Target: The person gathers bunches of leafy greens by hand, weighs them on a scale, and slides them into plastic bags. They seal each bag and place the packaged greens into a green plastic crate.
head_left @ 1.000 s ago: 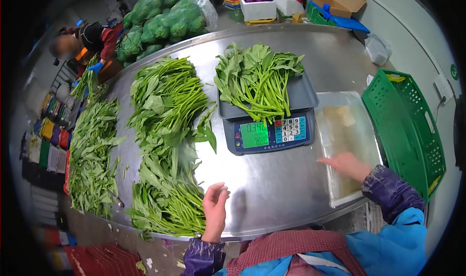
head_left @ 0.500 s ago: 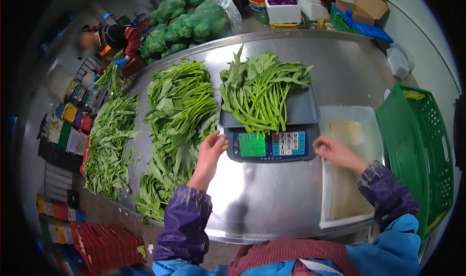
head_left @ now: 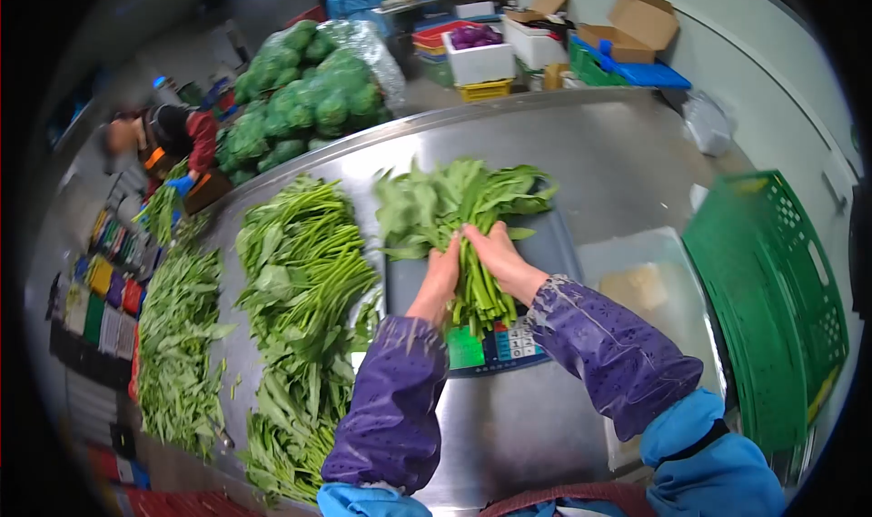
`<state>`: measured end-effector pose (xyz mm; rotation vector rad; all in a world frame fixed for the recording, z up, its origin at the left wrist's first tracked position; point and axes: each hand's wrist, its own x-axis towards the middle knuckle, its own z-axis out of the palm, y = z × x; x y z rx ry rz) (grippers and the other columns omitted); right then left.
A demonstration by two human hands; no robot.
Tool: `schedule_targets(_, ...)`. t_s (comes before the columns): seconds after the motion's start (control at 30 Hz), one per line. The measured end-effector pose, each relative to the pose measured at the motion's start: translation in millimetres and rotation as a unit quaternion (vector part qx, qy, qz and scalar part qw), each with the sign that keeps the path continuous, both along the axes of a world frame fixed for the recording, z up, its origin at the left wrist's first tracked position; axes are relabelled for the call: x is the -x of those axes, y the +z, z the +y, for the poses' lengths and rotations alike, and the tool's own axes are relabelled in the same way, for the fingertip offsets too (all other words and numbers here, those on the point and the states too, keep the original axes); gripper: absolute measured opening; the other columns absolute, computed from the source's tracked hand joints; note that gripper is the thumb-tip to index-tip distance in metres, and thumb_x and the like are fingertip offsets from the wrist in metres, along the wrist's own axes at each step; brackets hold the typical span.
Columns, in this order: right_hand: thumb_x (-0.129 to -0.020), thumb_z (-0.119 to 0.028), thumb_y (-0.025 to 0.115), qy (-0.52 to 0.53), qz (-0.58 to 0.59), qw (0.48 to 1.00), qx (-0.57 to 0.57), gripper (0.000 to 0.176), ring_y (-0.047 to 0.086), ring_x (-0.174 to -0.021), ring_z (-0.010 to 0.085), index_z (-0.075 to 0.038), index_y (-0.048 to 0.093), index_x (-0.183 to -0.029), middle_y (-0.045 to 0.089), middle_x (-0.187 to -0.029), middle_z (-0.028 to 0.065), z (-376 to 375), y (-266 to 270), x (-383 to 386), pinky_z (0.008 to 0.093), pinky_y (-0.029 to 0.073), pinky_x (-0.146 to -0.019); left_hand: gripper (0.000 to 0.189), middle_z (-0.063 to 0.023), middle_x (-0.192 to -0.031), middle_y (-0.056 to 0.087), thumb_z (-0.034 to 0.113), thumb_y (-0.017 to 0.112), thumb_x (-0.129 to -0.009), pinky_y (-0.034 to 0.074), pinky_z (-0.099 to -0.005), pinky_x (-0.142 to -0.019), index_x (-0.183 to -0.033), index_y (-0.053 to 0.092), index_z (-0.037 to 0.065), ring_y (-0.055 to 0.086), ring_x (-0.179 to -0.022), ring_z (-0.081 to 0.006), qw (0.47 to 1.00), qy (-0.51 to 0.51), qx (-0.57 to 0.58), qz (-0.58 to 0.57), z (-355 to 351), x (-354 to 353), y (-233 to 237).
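Observation:
A bunch of leafy greens (head_left: 472, 199) lies over the grey tray (head_left: 556, 244) of a scale, its stems toward me. Both of my hands are wrapped round the stems: my left hand (head_left: 442, 279) from the left side, my right hand (head_left: 501, 258) from the right. The fingertips meet near the top of the stems. Below the stems, the green display (head_left: 465, 347) and part of the keypad of the scale show; my left sleeve and the stems cover the rest. A long pile of greens (head_left: 300, 272) lies left of the scale.
Another heap of greens (head_left: 177, 344) lies farther left on the steel table (head_left: 599, 140). On the right are a clear plastic tub (head_left: 649, 285) and a green crate (head_left: 763, 308). Net bags of green vegetables (head_left: 309, 99) stand behind the table. A co-worker (head_left: 173, 144) holds greens at the upper left.
Both hands have moved from either side of the scale's front onto the stems and closed round them. The view has shifted, so the table and scale appear lower.

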<state>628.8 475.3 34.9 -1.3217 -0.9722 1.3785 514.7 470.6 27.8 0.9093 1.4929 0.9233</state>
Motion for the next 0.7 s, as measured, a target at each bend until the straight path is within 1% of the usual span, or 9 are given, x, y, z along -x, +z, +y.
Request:
schedule_targets(0.07,-0.084,-0.024,0.056,0.019,-0.096,0.995,-0.033,0.052,0.048,-0.104,0.0216,0.005,0.032,-0.121,0.050,-0.111,0.0174,-28.7,28.3,-16.3,0.0337,0.040,-0.088,0.048,-0.0145,-0.112,0.053,0.033,0.046,-0.091,0.046,-0.0353,-0.079,-0.121,0.037,-0.004,0.055,-0.095,-0.0236,0.996,-0.034,-0.063,-0.055,-26.6,-9.7,16.5)
schedule_targets(0.13,-0.084,-0.027,0.054,0.069,-0.121,0.984,-0.115,0.056,0.044,-0.112,0.0250,0.005,0.030,-0.124,0.045,-0.120,0.0201,-80.4,63.9,-51.3,0.0334,0.034,-0.095,0.044,-0.0148,-0.107,0.055,0.032,0.044,-0.092,0.047,-0.0348,-0.082,-0.121,0.041,-0.001,0.056,-0.096,-0.0235,0.972,-0.032,-0.085,-0.219,-78.0,-38.5,50.8)
schedule_targets(0.2,-0.084,-0.028,0.053,0.093,-0.122,0.978,-0.143,0.061,0.038,-0.118,0.0260,0.005,0.027,-0.128,0.041,-0.125,0.0213,-132.1,68.0,-88.4,0.0339,0.029,-0.099,0.041,-0.0110,-0.118,0.050,0.026,0.041,-0.094,0.044,-0.0363,-0.087,-0.127,0.034,0.003,0.052,-0.104,-0.0216,0.959,-0.110,-0.061,-0.252,-123.0,-59.5,59.4)
schedule_targets(0.27,-0.082,-0.035,0.053,0.052,-0.160,0.968,-0.189,0.070,0.040,-0.117,0.0326,0.005,0.022,-0.130,0.040,-0.122,0.0258,-172.6,34.1,-118.3,0.0384,0.031,-0.097,0.040,-0.0075,-0.124,0.045,0.023,0.040,-0.094,0.042,-0.0364,-0.090,-0.130,0.031,0.006,0.048,-0.109,-0.0196,0.947,-0.183,0.063,-0.255,-158.9,-77.0,60.9)
schedule_targets(0.33,-0.081,-0.032,0.054,0.031,-0.158,0.981,-0.108,0.064,0.044,-0.114,0.0314,0.004,0.027,-0.127,0.044,-0.119,0.0242,-209.2,45.1,-141.7,0.0377,0.033,-0.096,0.038,-0.0076,-0.121,0.047,0.020,0.041,-0.094,0.042,-0.0367,-0.090,-0.128,0.034,0.006,0.050,-0.106,-0.0187,0.934,-0.204,0.098,-0.276,-175.5,-95.3,63.7)
schedule_targets(0.43,-0.081,-0.029,0.054,-0.020,-0.191,0.967,-0.169,0.058,0.048,-0.108,0.0296,0.003,0.032,-0.124,0.050,-0.114,0.0218,-219.7,72.2,-173.8,0.0373,0.036,-0.093,0.036,-0.0043,-0.120,0.046,0.014,0.043,-0.093,0.039,-0.0359,-0.090,-0.128,0.035,0.007,0.046,-0.108,-0.0175,0.916,-0.261,0.069,-0.296,-178.9,-129.6,89.8)
schedule_targets(0.53,-0.081,-0.024,0.055,-0.041,-0.202,0.951,-0.232,0.051,0.051,-0.102,0.0272,0.003,0.036,-0.120,0.054,-0.107,0.0194,-230.4,115.3,-207.5,0.0363,0.039,-0.089,0.033,-0.0069,-0.117,0.049,0.013,0.043,-0.092,0.039,-0.0293,-0.087,-0.123,0.040,0.001,0.047,-0.104,-0.0144,0.915,-0.279,-0.081,-0.279,-179.3,-170.0,110.0)
schedule_targets(0.6,-0.082,-0.023,0.054,-0.039,-0.217,0.946,-0.236,0.049,0.052,-0.102,0.0267,0.003,0.037,-0.120,0.054,-0.107,0.0189,-240.2,106.6,-234.8,0.0358,0.039,-0.089,0.031,-0.0065,-0.116,0.051,0.016,0.042,-0.093,0.040,-0.0314,-0.090,-0.121,0.042,0.004,0.049,-0.104,-0.0165,0.906,-0.299,-0.091,-0.287,-186.4,-198.8,104.8)
schedule_targets(0.7,-0.084,-0.022,0.053,0.011,-0.235,0.957,-0.169,0.051,0.047,-0.110,0.0252,0.002,0.034,-0.125,0.051,-0.115,0.0187,-261.0,42.1,-288.1,0.0341,0.036,-0.093,0.033,-0.0072,-0.116,0.051,0.018,0.047,-0.091,0.040,-0.0328,-0.090,-0.121,0.043,0.004,0.049,-0.104,-0.0183,0.905,-0.260,0.063,-0.330,-209.7,-240.0,38.9)
